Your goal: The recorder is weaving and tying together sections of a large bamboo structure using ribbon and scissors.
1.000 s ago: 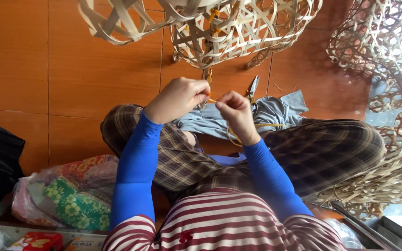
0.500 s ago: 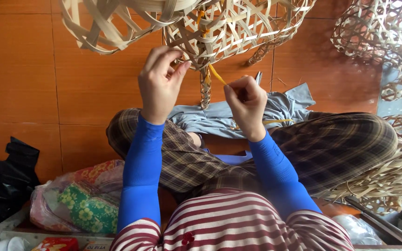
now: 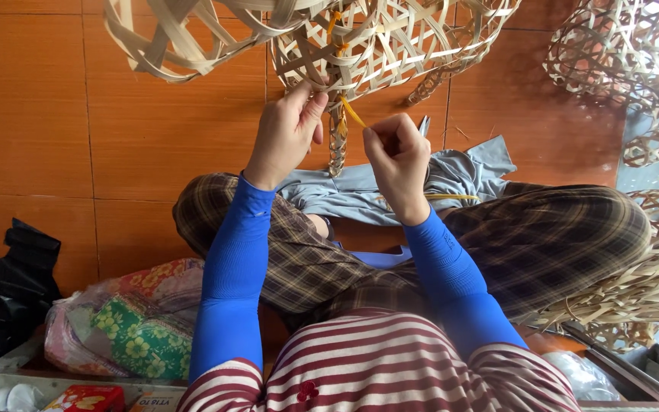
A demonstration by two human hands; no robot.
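Matt woven bamboo-strip basket (image 3: 390,46), glossy yellow plastic strip (image 3: 352,114), smooth orange floor tiles (image 3: 154,130).

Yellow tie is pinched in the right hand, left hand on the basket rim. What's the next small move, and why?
Probably draw the yellow strip taut with the right hand. It runs slack from the woven basket rim, where the left hand already pins the weave steady.

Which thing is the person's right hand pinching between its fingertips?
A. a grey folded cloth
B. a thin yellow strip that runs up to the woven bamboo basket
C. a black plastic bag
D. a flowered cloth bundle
B: the right hand pinches the thin yellow strip, which leads up to the woven bamboo basket that the left hand grips at its edge.
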